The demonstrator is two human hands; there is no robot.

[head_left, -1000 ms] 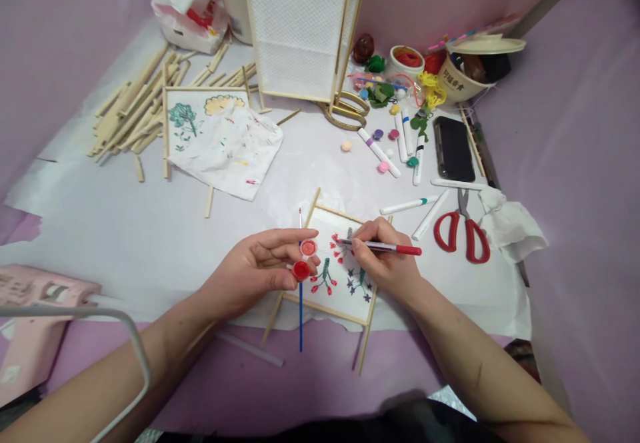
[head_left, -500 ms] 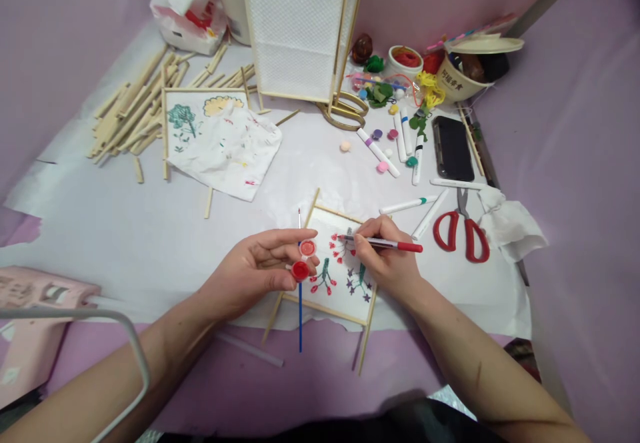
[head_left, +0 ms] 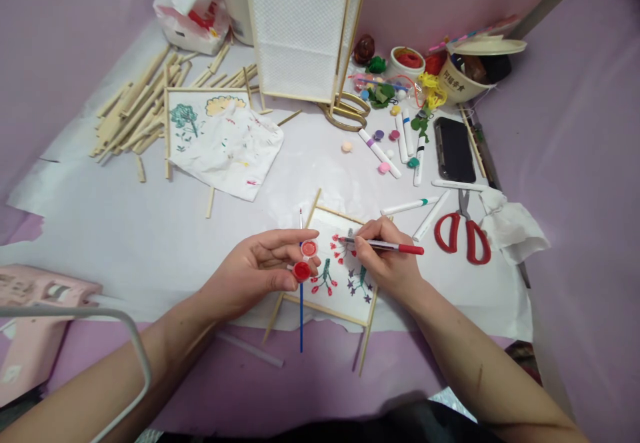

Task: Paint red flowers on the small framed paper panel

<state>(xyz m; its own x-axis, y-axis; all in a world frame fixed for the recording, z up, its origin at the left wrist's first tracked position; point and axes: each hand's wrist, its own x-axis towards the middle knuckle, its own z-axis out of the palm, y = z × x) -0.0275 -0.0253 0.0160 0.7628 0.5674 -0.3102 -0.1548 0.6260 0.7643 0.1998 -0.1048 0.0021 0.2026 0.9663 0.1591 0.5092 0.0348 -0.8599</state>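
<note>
Right grip (head_left: pixel 387 263) pinches pen (head_left: pixel 393 246) over frame (head_left: pixel 327 310), left grip (head_left: pixel 267 262) pinches pot (head_left: pixel 301 271), frame-left; pen likely light, stiff, hold near tip

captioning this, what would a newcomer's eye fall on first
Probably the red paint pot in the left hand, near the centre. Beside it, the right hand holds a pen or brush over a flower picture. Next, the tall white-panelled frame behind and the red-handled scissors at right.
</note>
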